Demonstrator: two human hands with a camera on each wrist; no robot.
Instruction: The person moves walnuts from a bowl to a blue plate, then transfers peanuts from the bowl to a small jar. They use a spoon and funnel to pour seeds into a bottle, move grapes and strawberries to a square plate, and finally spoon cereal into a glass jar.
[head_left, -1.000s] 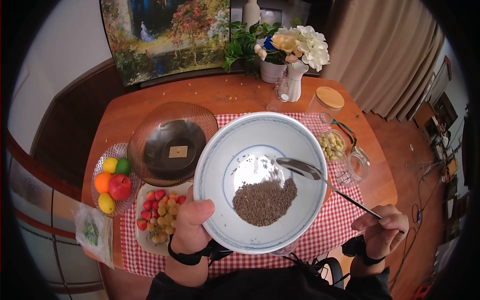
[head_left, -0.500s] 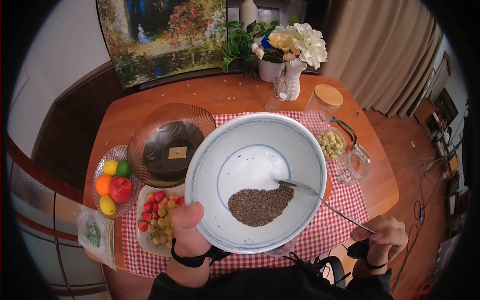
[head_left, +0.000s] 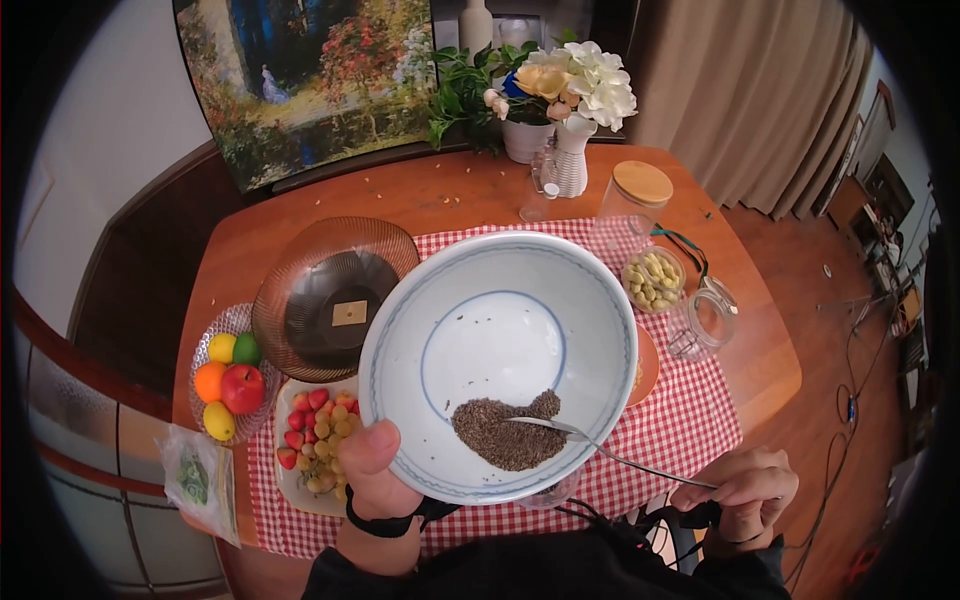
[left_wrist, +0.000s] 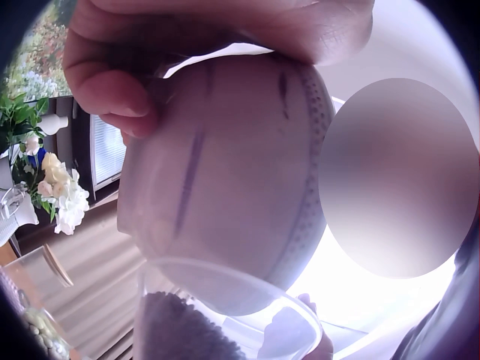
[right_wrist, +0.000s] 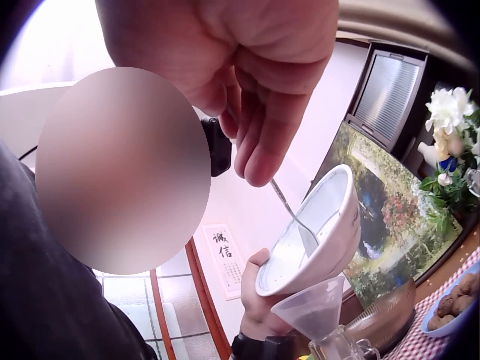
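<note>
My left hand (head_left: pixel 378 462) grips a white bowl (head_left: pixel 490 345) with blue rings, thumb over the near-left rim and fingers under its base. The bowl is tilted. A heap of small dark seeds (head_left: pixel 500 445) lies at its near side. In my right hand (head_left: pixel 745 488) the thin handle of a metal spoon (head_left: pixel 640 464) is pinched; the spoon's bowl sits in the seeds. Below the white bowl, a clear plastic funnel (right_wrist: pixel 315 311) stands over a glass jar (right_wrist: pixel 337 346) in the right wrist view. Dark grains (left_wrist: pixel 184 330) fill part of the funnel in the left wrist view.
A brown ribbed glass bowl (head_left: pixel 395 245) stands left, near a fruit plate (head_left: pixel 265 385) and a dish of strawberries and grapes (head_left: pixel 290 490). On the right are a wooden-lidded jar (head_left: pixel 640 190) and an open jar of pale green pieces (head_left: pixel 655 280). Behind stands a flower vase (head_left: pixel 570 165).
The spoon has moved left and down into the seed heap. My right hand has shifted left and lower with it. The bowl has moved slightly left, still in my left hand.
</note>
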